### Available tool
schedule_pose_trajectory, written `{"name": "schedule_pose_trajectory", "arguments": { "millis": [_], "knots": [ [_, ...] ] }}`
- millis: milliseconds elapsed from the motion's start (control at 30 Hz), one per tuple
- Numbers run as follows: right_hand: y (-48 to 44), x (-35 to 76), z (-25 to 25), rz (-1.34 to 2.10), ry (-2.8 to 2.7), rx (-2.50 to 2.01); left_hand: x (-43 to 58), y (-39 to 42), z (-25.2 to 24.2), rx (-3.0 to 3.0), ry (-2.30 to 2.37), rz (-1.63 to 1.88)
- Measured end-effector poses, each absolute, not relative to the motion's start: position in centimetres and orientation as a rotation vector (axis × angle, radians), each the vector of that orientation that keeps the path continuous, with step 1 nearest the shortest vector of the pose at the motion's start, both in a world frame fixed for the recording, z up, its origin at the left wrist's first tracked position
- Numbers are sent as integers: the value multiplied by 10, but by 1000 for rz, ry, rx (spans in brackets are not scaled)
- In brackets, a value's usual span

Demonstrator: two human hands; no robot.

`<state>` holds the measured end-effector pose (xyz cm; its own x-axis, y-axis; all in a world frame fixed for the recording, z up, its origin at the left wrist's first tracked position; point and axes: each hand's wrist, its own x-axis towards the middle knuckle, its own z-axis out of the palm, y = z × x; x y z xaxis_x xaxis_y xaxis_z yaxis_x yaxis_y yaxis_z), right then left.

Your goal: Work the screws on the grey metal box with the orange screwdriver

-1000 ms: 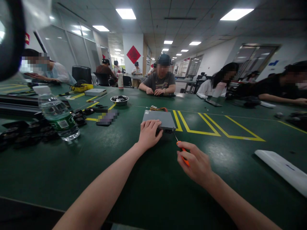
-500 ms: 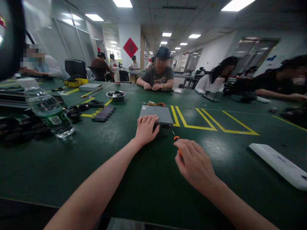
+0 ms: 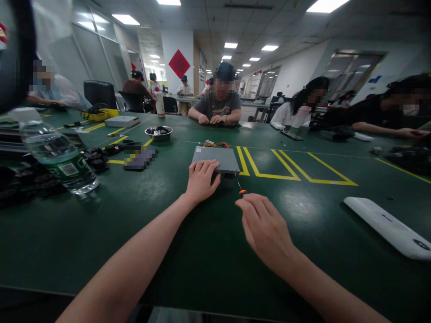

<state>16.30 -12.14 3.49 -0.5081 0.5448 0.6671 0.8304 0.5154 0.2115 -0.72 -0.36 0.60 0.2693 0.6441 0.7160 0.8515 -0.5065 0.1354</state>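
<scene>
Grey box [image 3: 220,155]; orange-black screwdriver [image 3: 243,192]; green table [image 3: 202,251], yellow lines [image 3: 278,177].

Right hand [image 3: 266,226], between grey box [image 3: 222,159] and near edge of worktop [image 3: 198,264], has rolled over: back turned further up, fingers now covering the screwdriver [image 3: 242,192] handle, orange length seen earlier reduced to collar. View shifted; white case's [image 3: 377,220] dark round mark now in frame.
</scene>
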Motion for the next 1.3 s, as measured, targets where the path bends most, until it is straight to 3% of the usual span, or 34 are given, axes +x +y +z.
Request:
{"name": "schedule_pose_trajectory", "arguments": {
  "millis": [200,467,767,1133,1300],
  "knots": [
    [-118,177,48,-831,-1960,-1468,-7,-3,6,-2267,-1373,-1065],
    [-123,164,34,-822,-2229,-1139,-7,-4,6,-2275,-1384,-1077],
    [-120,176,48,-824,-2053,-1455,-7,-4,7,-2283,-1394,-1057],
    [-127,167,44,-851,-2253,-1234,-7,-5,7,-2290,-1390,-1069],
    [-122,176,49,-754,-2078,-1454,-7,-5,7,-2294,-1400,-1058]
  ]
}}
